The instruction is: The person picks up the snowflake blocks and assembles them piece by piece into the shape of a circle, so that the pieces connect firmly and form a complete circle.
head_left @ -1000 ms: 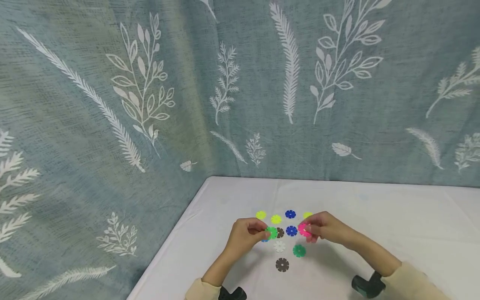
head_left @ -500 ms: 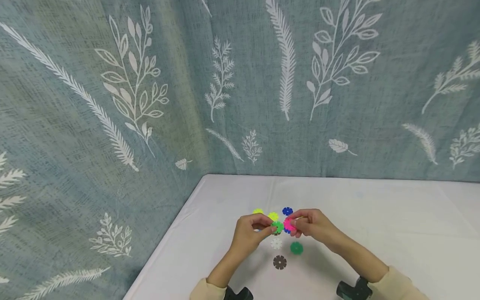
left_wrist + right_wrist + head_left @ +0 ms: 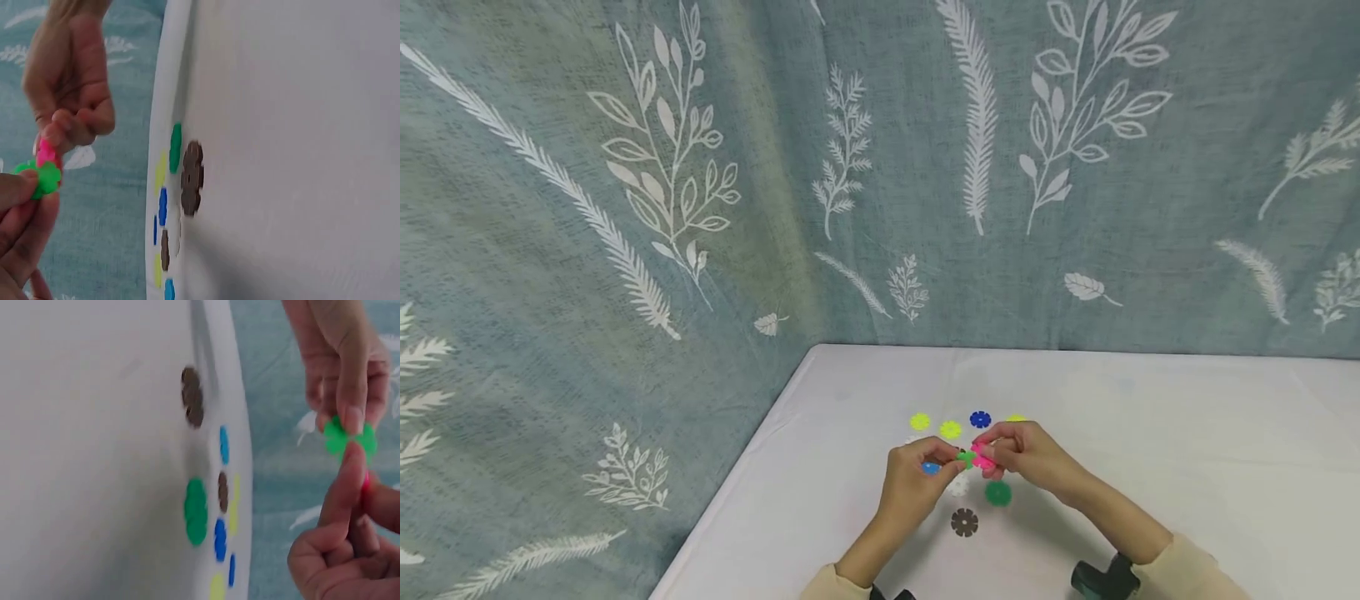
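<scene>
White table (image 3: 1150, 433): above the brown disc (image 3: 964, 522), left hand (image 3: 917, 479) pinches a green disc (image 3: 965, 458), right hand (image 3: 1030, 454) pinches a pink disc (image 3: 982, 456), their edges meeting crosswise.

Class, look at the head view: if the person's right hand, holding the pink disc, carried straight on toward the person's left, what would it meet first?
The right hand with its pink disc would first meet the bright green disc pinched by the left hand. The two discs already look to be touching, though depth is hard to judge.
</scene>
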### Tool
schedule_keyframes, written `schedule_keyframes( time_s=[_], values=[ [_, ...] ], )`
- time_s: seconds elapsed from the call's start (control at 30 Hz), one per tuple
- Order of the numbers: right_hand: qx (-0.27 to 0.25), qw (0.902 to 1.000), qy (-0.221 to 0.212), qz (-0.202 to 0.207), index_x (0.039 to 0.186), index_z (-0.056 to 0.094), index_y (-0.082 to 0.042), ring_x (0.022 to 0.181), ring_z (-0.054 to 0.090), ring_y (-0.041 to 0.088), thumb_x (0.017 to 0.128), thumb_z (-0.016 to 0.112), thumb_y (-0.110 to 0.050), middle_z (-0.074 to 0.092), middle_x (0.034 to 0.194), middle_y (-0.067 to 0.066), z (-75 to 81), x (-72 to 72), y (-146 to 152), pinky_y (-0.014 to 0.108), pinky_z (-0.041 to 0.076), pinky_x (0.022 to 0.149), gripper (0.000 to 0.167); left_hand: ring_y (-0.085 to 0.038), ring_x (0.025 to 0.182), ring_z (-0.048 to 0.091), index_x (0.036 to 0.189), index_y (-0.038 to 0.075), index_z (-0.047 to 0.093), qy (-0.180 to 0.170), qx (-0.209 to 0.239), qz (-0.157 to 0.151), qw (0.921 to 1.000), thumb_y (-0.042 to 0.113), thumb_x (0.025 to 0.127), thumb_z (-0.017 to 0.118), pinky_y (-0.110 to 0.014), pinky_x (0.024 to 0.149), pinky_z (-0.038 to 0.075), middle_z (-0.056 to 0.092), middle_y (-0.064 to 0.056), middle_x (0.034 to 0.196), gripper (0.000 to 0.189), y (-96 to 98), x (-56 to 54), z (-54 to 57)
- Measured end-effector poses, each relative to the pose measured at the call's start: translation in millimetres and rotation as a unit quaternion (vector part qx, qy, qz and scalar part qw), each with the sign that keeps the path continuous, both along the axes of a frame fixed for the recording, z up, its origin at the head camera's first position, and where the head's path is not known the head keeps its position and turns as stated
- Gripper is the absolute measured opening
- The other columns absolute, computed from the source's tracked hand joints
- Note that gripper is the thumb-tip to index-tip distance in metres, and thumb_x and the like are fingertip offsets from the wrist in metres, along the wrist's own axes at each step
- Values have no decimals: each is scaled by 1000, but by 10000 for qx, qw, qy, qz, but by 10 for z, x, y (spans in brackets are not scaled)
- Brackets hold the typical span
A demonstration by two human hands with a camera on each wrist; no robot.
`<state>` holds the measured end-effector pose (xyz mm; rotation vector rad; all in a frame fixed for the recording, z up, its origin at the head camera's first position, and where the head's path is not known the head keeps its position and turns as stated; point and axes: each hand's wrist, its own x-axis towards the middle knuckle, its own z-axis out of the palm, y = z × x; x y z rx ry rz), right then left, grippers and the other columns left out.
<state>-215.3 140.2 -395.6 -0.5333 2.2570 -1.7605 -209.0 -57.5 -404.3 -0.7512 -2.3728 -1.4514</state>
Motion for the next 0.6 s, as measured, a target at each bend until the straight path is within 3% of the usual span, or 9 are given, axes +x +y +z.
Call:
schedule_keyframes(
  time_s=[0.17, 0.33, 0.5, 0.6],
  values=[
    [155, 9995, 175, 215, 103, 54, 10, 68, 64, 14, 92, 53, -13, 67, 71, 11, -62, -49, 37, 23, 50, 74, 25, -11, 70, 66, 80, 5, 70, -431, -237, -216, 9986, 18, 82, 68, -21, 67, 51, 72, -7, 81, 13, -49, -28, 4],
    [142, 9988, 238, 400, 93, 57, 7, 65, 64, 11, 91, 56, -15, 69, 75, 15, -94, -85, -15, 25, 52, 71, 22, -21, 70, 65, 86, -1, 70, -1071, -158, -514, 9928, 17, 88, 60, -18, 65, 48, 71, -14, 79, 20, -97, -151, 26],
    [127, 9977, 322, 583, 89, 59, 7, 63, 62, 10, 90, 57, -14, 68, 74, 14, -100, -80, -104, 27, 53, 66, 21, -5, 69, 59, 89, -10, 68, -1772, 41, -983, 9792, 7, 87, 60, -16, 65, 47, 67, -25, 85, 18, -118, -206, 40],
    [141, 9976, 348, 575, 88, 60, 7, 62, 61, 9, 89, 58, -14, 67, 73, 14, -99, -68, -125, 29, 54, 65, 21, 0, 66, 56, 89, -12, 66, -2011, 106, -1185, 9723, 6, 85, 61, -16, 64, 47, 66, -28, 85, 19, -123, -193, 53]
  ],
)
